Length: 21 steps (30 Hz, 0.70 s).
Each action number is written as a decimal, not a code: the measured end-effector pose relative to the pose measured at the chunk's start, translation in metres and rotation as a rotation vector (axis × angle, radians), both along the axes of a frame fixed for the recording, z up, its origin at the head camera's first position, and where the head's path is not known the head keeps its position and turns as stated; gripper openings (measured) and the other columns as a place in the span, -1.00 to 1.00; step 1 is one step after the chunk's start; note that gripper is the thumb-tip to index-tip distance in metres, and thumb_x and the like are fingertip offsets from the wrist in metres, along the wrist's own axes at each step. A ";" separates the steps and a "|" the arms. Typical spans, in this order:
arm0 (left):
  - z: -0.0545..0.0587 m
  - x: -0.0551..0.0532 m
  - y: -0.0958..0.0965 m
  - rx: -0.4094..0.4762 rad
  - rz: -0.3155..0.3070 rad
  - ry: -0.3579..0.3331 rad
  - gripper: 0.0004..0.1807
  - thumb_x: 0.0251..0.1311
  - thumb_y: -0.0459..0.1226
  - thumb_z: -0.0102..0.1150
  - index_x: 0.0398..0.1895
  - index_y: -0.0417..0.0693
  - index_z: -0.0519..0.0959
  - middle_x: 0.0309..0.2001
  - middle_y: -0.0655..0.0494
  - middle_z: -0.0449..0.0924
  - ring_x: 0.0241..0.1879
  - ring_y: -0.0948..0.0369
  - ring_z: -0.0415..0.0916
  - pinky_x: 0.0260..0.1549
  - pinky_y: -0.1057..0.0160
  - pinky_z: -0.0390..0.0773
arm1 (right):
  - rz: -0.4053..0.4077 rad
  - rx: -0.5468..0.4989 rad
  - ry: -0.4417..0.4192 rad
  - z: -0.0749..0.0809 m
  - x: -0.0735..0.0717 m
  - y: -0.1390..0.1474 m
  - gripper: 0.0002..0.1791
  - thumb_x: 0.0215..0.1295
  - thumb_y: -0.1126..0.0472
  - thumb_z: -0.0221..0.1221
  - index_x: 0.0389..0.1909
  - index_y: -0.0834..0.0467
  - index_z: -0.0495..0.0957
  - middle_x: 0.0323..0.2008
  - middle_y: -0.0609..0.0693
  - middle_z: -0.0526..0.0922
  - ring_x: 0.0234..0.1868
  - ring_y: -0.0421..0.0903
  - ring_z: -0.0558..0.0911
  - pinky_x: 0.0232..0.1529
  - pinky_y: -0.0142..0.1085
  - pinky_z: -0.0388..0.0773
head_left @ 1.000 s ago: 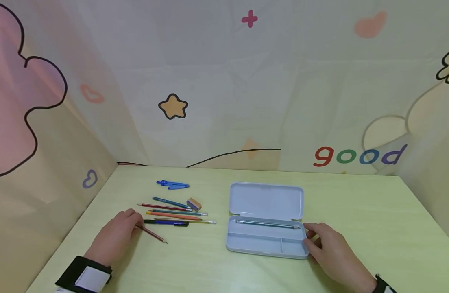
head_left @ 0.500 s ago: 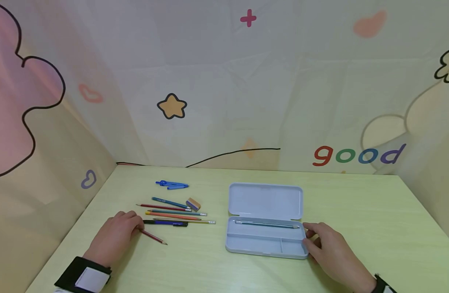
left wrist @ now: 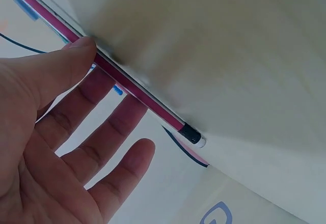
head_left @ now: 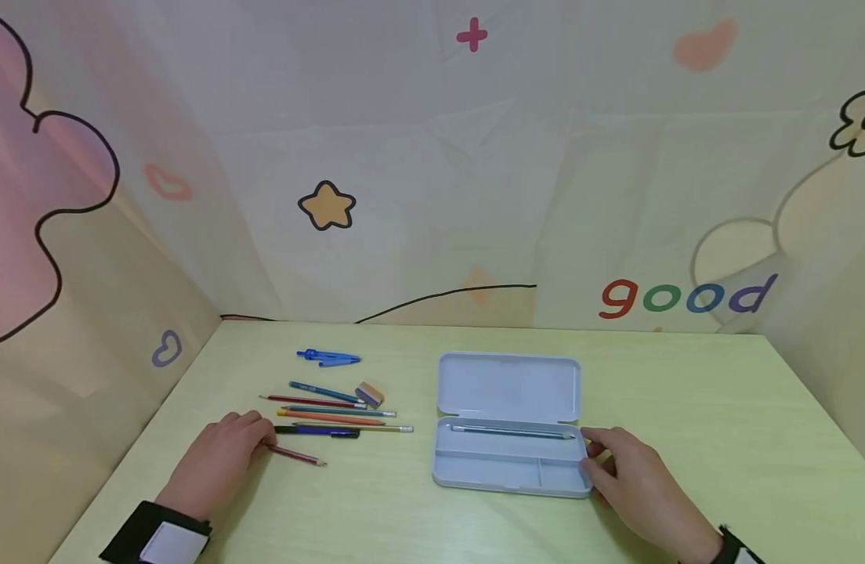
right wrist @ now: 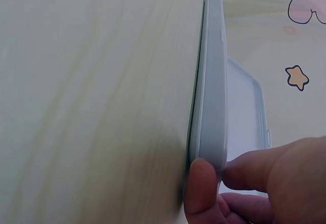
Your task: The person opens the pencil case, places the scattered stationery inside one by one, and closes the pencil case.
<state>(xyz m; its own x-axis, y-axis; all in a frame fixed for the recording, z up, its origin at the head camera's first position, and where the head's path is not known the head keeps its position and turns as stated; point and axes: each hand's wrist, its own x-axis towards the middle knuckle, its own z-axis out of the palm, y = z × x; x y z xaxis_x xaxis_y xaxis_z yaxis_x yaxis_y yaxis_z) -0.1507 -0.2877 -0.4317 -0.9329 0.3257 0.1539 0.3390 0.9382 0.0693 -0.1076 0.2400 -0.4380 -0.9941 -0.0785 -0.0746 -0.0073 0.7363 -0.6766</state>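
Between thumb and fingertips, my left hand [head_left: 217, 464] pinches a red pencil [head_left: 298, 455], its sharpened tip pointing right. The left wrist view shows the black band and white end of this pencil [left wrist: 163, 113]; the thumb [left wrist: 76, 56] presses one side and fingertips the other. My right hand [head_left: 633, 486] grips the right end of an open light-blue pencil case [head_left: 485, 470], thumb at the near corner. In the right wrist view the case [right wrist: 211, 91] appears edge-on. One teal pencil [head_left: 513, 432] lies in its long rear compartment; its front compartments hold nothing.
Several pencils, among them an orange one [head_left: 334, 417], lie right of my left hand, with a blue pen [head_left: 327, 432] nearest. An eraser [head_left: 370, 394] sits beside them, and a blue compass [head_left: 330, 358] lies farther back. A printed curtain [head_left: 404, 157] hangs behind the table.
The red pencil in my left hand has turned a little, its tip swinging slightly up and right. The right hand still holds the case. The head view has shifted slightly.
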 end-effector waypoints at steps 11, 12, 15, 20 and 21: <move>0.007 0.003 0.010 0.002 -0.018 -0.014 -0.75 0.27 -0.50 0.37 -0.29 0.09 0.66 -0.22 0.22 0.62 -0.17 0.10 0.52 -0.13 -0.09 0.61 | 0.002 -0.007 0.009 -0.001 0.001 0.001 -0.50 0.46 0.37 0.28 0.34 0.45 0.46 -0.09 0.05 0.57 -0.41 -0.17 0.59 -0.37 -0.38 0.57; 0.008 0.004 0.011 0.001 -0.021 -0.015 -0.75 0.27 -0.50 0.36 -0.29 0.08 0.66 -0.21 0.21 0.63 -0.17 0.10 0.52 -0.13 -0.09 0.61 | 0.003 -0.007 0.012 -0.001 0.001 0.001 -0.50 0.45 0.37 0.28 0.34 0.45 0.47 -0.09 0.05 0.57 -0.41 -0.18 0.59 -0.37 -0.38 0.57; 0.010 0.005 0.015 -0.004 -0.021 -0.017 -0.77 0.29 -0.49 0.37 -0.25 0.07 0.67 -0.19 0.20 0.63 -0.16 0.10 0.52 -0.11 -0.10 0.62 | 0.007 -0.005 0.021 -0.001 0.002 0.001 -0.50 0.45 0.37 0.28 0.33 0.45 0.47 -0.10 0.04 0.57 -0.41 -0.18 0.59 -0.36 -0.38 0.56; 0.014 0.007 0.023 -0.002 -0.039 0.013 -0.80 0.30 -0.44 0.40 -0.25 0.09 0.67 -0.23 0.24 0.61 -0.18 0.11 0.52 -0.13 -0.08 0.64 | 0.006 -0.010 0.015 -0.002 0.001 0.001 -0.50 0.46 0.37 0.27 0.34 0.44 0.47 -0.09 0.04 0.57 -0.41 -0.18 0.58 -0.38 -0.38 0.57; 0.015 0.007 0.025 0.002 -0.047 0.025 -0.81 0.30 -0.43 0.41 -0.25 0.09 0.67 -0.24 0.24 0.60 -0.19 0.11 0.52 -0.15 -0.07 0.64 | 0.005 -0.011 0.013 -0.002 0.001 0.002 -0.50 0.46 0.37 0.27 0.34 0.44 0.46 -0.09 0.05 0.57 -0.40 -0.18 0.58 -0.38 -0.38 0.57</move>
